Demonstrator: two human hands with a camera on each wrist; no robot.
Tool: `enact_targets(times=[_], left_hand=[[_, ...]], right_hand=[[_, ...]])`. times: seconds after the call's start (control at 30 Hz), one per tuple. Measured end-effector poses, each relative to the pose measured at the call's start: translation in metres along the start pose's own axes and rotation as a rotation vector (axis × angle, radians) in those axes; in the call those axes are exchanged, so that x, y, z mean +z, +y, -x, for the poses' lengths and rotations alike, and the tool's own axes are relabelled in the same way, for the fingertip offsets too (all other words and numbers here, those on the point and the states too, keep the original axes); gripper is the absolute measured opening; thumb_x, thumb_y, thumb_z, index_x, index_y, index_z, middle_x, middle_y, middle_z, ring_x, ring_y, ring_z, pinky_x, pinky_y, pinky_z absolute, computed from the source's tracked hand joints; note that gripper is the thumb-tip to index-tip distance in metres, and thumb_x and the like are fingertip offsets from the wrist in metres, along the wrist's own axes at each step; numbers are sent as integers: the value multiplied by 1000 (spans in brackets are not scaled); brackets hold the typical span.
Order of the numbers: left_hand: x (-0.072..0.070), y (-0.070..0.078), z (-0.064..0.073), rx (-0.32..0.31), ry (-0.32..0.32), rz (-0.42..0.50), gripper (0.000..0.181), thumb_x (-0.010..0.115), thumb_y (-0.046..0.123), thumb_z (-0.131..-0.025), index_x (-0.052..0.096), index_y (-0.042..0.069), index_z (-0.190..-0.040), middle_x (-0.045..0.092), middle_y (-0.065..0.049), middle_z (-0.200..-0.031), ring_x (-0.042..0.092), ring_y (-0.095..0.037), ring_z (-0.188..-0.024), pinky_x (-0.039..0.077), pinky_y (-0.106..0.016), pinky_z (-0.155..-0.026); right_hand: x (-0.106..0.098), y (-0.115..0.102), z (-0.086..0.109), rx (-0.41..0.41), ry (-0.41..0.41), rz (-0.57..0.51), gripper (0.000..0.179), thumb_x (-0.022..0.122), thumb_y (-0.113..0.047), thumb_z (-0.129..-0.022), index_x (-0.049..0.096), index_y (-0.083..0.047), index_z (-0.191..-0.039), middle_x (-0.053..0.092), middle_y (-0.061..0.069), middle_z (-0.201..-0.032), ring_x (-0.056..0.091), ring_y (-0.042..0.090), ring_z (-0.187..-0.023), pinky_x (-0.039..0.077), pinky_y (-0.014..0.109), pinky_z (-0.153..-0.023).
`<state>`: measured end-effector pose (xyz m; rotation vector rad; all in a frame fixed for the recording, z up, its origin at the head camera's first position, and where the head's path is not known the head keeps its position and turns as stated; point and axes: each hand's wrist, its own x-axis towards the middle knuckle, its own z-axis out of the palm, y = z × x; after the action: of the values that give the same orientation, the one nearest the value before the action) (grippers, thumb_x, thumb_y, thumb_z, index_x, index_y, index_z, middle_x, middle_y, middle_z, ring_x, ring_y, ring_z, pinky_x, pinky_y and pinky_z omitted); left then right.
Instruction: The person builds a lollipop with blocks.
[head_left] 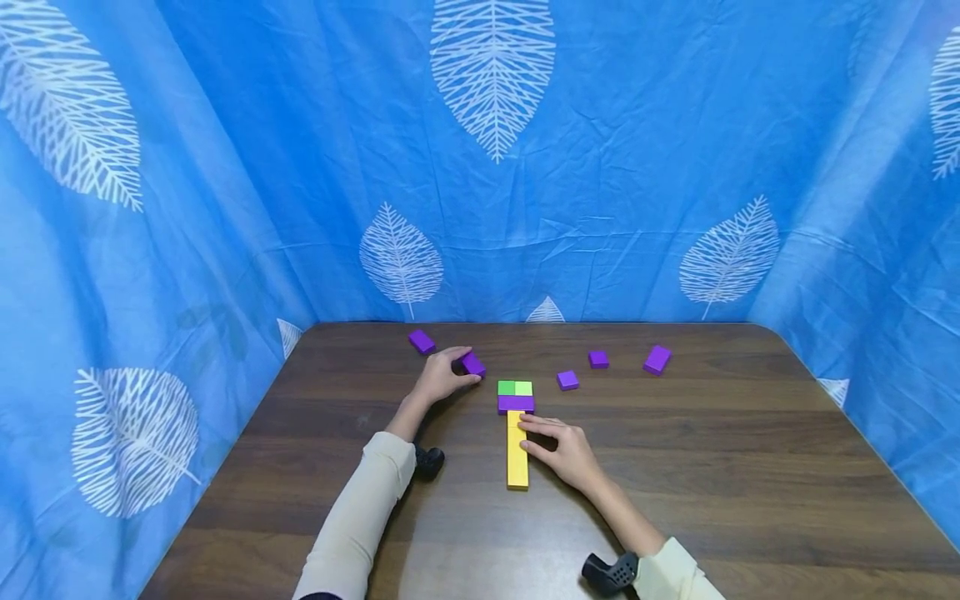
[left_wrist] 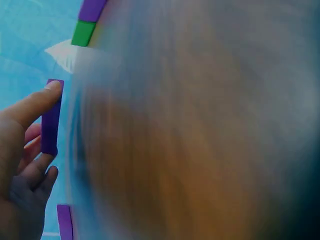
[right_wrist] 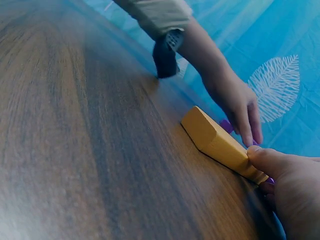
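My left hand [head_left: 438, 377] pinches a purple block [head_left: 473, 364] between thumb and fingers, left of the assembled blocks. The left wrist view shows the thumb at one end of this purple block [left_wrist: 52, 120] and fingers at the other. A long yellow block [head_left: 517, 460] lies lengthwise, with a short yellow piece [head_left: 515, 418] at its far end. Beyond them come a purple block [head_left: 515, 403], then a green block [head_left: 506, 387] and a lime block [head_left: 523, 387] side by side. My right hand [head_left: 566, 454] touches the yellow pieces' right side with extended fingertips and thumb.
Another purple block [head_left: 422, 342] lies at the far left. To the right sit two small purple blocks [head_left: 567, 380] and a larger purple one [head_left: 657, 360]. The wooden table [head_left: 750, 467] ends at a blue leaf-print curtain [head_left: 600, 167]. Much of the left wrist view is blurred.
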<state>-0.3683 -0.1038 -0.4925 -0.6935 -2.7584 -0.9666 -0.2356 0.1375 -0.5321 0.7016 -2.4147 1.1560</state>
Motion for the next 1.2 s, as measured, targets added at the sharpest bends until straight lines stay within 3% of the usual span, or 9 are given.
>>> enact_targets(times=[0.33,0.6,0.83,1.2], left_hand=[[21,12,-20,-26,-75,-21,60,72,31,-81,52,4,-131,50,-12,-133,43,-28,-124,33,-38,-104],[26,22,-33,-26,-71,-49,59,73,32,-80,54,3,-128,53,-13,-130,46,-27,-121,36,-36,-101],[31,35,-43,-22,-97,-36,60,72,32,-81,53,5,-130,52,-11,-131,45,-25,-123,36,-36,-102],[43,43,-52,4,-125,-36,59,73,33,-79,54,8,-130,53,-8,-131,47,-24,-121,37,-36,-101]], right_hand=[[3,-1,0,-14,-4,13,31,73,-24,-79,71,-11,-107,64,-1,-115,59,21,-107,45,42,-91],[2,0,-1,-37,7,19,30,74,-22,-78,71,-11,-106,65,2,-113,59,20,-106,45,39,-91],[1,1,-2,5,-25,14,29,73,-23,-80,71,-13,-107,64,-1,-115,58,17,-108,45,38,-92],[-2,2,-1,13,-25,12,30,72,-25,-81,71,-13,-108,64,-1,-115,58,17,-109,44,38,-93]])
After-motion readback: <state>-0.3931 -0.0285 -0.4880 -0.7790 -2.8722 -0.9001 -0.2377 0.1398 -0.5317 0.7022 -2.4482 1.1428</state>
